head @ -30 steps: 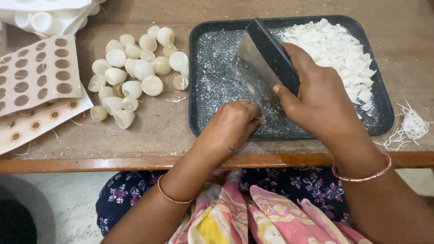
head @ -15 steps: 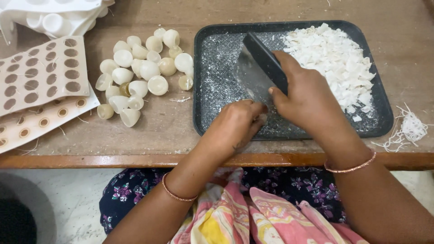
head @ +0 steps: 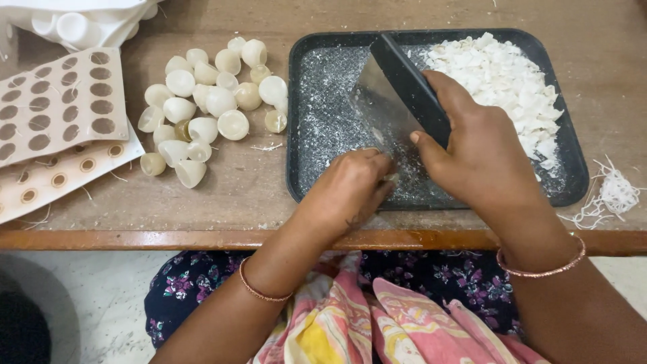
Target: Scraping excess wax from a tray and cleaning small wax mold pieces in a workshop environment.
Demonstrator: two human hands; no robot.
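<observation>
Moulds (head: 60,108) with round holes lie at the far left, pale wax cups (head: 209,108) heaped beside them on the table (head: 222,195). Left hand (head: 350,189) rests in the dark tray (head: 323,128), fingers curled together over something hidden — cannot tell what. Right hand (head: 482,152) clamps a scraper (head: 391,101) — blade down on the tray, white chips (head: 509,81) piled behind it.
</observation>
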